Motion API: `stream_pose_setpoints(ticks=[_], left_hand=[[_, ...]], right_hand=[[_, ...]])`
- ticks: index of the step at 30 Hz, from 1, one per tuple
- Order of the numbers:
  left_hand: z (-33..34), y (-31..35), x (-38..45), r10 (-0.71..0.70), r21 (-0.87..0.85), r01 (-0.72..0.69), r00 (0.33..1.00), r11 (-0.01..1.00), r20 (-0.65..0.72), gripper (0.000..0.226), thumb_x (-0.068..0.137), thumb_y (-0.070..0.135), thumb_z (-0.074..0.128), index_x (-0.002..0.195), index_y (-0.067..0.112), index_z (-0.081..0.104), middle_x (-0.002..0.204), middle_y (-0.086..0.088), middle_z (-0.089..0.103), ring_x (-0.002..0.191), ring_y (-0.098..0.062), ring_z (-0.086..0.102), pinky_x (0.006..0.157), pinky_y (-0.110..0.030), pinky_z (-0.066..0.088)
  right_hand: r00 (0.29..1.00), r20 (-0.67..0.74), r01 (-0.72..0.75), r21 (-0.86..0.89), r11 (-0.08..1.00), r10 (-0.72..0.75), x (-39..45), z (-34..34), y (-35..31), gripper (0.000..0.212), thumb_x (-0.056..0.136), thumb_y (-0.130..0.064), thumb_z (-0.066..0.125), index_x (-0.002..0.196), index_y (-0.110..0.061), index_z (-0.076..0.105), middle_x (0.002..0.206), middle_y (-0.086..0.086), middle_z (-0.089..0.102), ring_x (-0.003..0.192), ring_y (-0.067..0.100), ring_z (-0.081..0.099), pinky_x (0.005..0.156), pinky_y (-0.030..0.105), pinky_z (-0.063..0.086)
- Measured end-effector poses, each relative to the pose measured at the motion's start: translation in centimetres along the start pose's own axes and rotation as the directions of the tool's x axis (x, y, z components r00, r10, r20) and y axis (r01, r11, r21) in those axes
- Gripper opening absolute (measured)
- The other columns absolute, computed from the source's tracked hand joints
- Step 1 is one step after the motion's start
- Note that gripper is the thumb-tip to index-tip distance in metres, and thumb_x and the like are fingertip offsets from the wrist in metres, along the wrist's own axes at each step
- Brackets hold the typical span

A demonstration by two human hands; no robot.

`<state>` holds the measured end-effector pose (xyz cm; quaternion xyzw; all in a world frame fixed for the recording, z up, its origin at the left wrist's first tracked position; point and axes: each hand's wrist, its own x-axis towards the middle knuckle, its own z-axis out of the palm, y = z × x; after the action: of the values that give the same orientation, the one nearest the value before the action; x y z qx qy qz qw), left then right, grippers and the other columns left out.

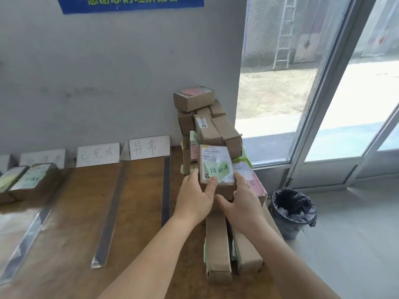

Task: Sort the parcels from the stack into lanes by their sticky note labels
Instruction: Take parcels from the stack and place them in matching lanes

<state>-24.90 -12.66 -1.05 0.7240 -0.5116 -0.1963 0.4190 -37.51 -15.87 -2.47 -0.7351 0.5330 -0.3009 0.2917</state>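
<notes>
Both hands grip one parcel (217,167) by its sides: left hand (195,196) on the left edge, right hand (243,203) on the right; green note (217,169) on top. Parcel sits at the front of the stack (207,126), table (133,201) far right corner. Around: pink-noted parcel (255,184) just right, long boxes (218,244) below the wrists, lane strips (165,186), lane signs (149,146), sorted parcels (28,180) far left, bin (292,210) on the floor

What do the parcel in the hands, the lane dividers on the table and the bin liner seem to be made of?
Parcel: brown cardboard, matte, with folded edges and a paper label.
Lane dividers: probably metal strips or glossy tape; they are grey and reflect light.
Bin liner: thin black plastic film, shiny and crinkled.
</notes>
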Motion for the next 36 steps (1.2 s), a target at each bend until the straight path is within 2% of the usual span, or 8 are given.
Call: stream_pose_setpoints(ticks=[5, 7, 10, 12, 15, 20, 30, 36], left_hand=[[-0.2, 0.0, -0.6, -0.117, -0.148, 0.106, 0.991, 0.983, -0.067, 0.029, 0.094, 0.041, 0.052, 0.117, 0.027, 0.042, 0.122, 0.003, 0.056, 0.098, -0.004, 0.053, 0.057, -0.002, 0.041], [-0.3, -0.2, -0.9, -0.138, -0.185, 0.119, 0.986, 0.975, -0.094, 0.026, 0.093, 0.038, 0.055, 0.114, 0.027, 0.043, 0.122, 0.001, 0.054, 0.097, -0.006, 0.053, 0.064, -0.007, 0.046], [-0.4, -0.3, -1.4, -0.169, -0.204, 0.139, 0.976, 0.969, -0.135, 0.037, 0.093, 0.036, 0.055, 0.125, 0.024, 0.043, 0.128, 0.001, 0.045, 0.098, -0.006, 0.05, 0.079, -0.018, 0.049], [-0.5, -0.4, -1.7, -0.174, -0.196, 0.142, 0.972, 0.97, -0.156, 0.043, 0.094, 0.036, 0.054, 0.132, 0.024, 0.04, 0.126, 0.003, 0.039, 0.091, -0.005, 0.046, 0.065, -0.006, 0.042], [-0.7, -0.6, -2.1, -0.181, -0.2, 0.147, 0.97, 0.969, -0.163, 0.044, 0.095, 0.034, 0.054, 0.135, 0.024, 0.039, 0.124, 0.003, 0.038, 0.083, -0.001, 0.047, 0.053, -0.001, 0.039], [-0.5, -0.7, -2.6, -0.182, -0.216, 0.146, 0.971, 0.965, -0.158, 0.044, 0.095, 0.03, 0.053, 0.136, 0.023, 0.04, 0.125, 0.001, 0.039, 0.086, -0.005, 0.048, 0.057, 0.004, 0.038], [-0.8, -1.1, -2.8, -0.182, -0.197, 0.148, 0.97, 0.969, -0.164, 0.045, 0.095, 0.031, 0.053, 0.137, 0.023, 0.04, 0.128, 0.001, 0.04, 0.097, -0.006, 0.044, 0.057, 0.001, 0.041], [-0.9, -0.9, -3.2, -0.171, -0.213, 0.137, 0.974, 0.967, -0.151, 0.044, 0.096, 0.028, 0.053, 0.136, 0.021, 0.039, 0.12, 0.006, 0.036, 0.086, -0.005, 0.047, 0.056, 0.005, 0.036]], right_hand=[[0.998, -0.028, 0.052, 0.032, 0.998, -0.051, -1.1, -0.1, 0.0, 0.083, 0.077, -0.037, 0.072, 0.145, -0.02, 0.028, 0.137, -0.003, 0.049, 0.124, 0.018, 0.044, 0.098, 0.03, 0.035], [0.997, -0.004, 0.073, 0.036, 0.997, -0.073, -1.5, -0.1, 0.2, 0.086, 0.076, -0.039, 0.073, 0.145, -0.022, 0.027, 0.14, -0.004, 0.046, 0.128, 0.016, 0.04, 0.099, 0.028, 0.032], [0.994, -0.051, 0.096, -0.013, 0.995, -0.096, -1.6, -0.6, 1.1, 0.092, 0.073, -0.047, 0.074, 0.147, -0.027, 0.022, 0.146, -0.007, 0.036, 0.133, 0.014, 0.029, 0.102, 0.028, 0.028], [0.992, -0.117, 0.034, -0.098, 0.995, -0.046, -1.1, -1.1, 2.2, 0.1, 0.072, -0.054, 0.072, 0.149, -0.026, 0.014, 0.154, -0.003, 0.021, 0.139, 0.014, 0.015, 0.111, 0.033, 0.019], [0.986, -0.117, -0.137, -0.187, 0.973, 0.117, -0.3, -1.3, 3.9, 0.108, 0.07, -0.06, 0.071, 0.15, -0.03, 0.004, 0.158, 0.006, 0.008, 0.142, 0.022, 0.005, 0.114, 0.04, 0.012], [0.978, -0.07, -0.209, -0.256, 0.944, 0.198, 0.8, 0.1, 4.5, 0.108, 0.071, -0.061, 0.069, 0.15, -0.027, 0.004, 0.155, 0.016, 0.012, 0.142, 0.031, 0.012, 0.114, 0.043, 0.012], [0.97, -0.08, -0.242, -0.28, 0.929, 0.228, 2.0, 0.4, 4.5, 0.088, 0.074, -0.055, 0.07, 0.142, -0.021, 0.025, 0.14, 0.017, 0.032, 0.127, 0.039, 0.032, 0.108, 0.045, 0.025], [0.972, -0.077, -0.233, -0.213, 0.949, 0.221, 1.7, 0.0, 4.6, 0.08, 0.081, -0.045, 0.067, 0.143, -0.017, 0.025, 0.139, 0.019, 0.031, 0.124, 0.04, 0.03, 0.107, 0.044, 0.024]])
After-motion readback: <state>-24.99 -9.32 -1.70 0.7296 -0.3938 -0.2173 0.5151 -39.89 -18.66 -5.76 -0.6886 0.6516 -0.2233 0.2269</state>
